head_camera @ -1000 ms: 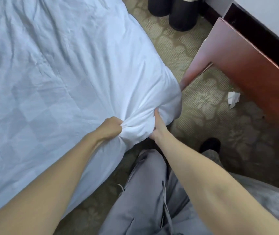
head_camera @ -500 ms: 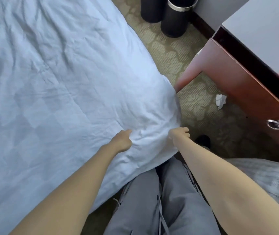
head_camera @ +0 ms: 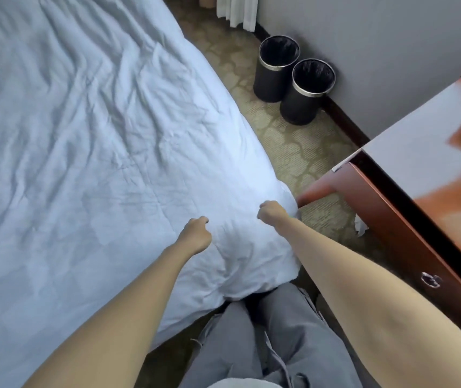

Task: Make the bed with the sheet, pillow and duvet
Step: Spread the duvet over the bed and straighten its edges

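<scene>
The left hand (head_camera: pixel 197 232) is seen with its fingers curled into a fist, knuckles down on the white duvet (head_camera: pixel 84 135). The right hand (head_camera: pixel 272 214) is curled in the same way just beside it, at the duvet's outer edge. Whether cloth is pinched inside either fist cannot be told, since the fingertips are hidden beneath the hands. The duvet is spread wide and creased ahead of and to the left of both hands, and its rounded corner is bunched directly under and between them, hanging down towards grey trousers (head_camera: pixel 279 345) below the forearms. Patterned carpet (head_camera: pixel 288 141) is seen to the right of the right hand. A crumpled scrap of paper (head_camera: pixel 361 226) lies on it, right of the right hand, against a reddish wooden worktop (head_camera: pixel 419 152) with a metal drawer handle (head_camera: pixel 430 280). Well ahead of the right hand, two black bins (head_camera: pixel 306 93) are stood side by side, touching, against the grey wall (head_camera: pixel 377 37).
</scene>
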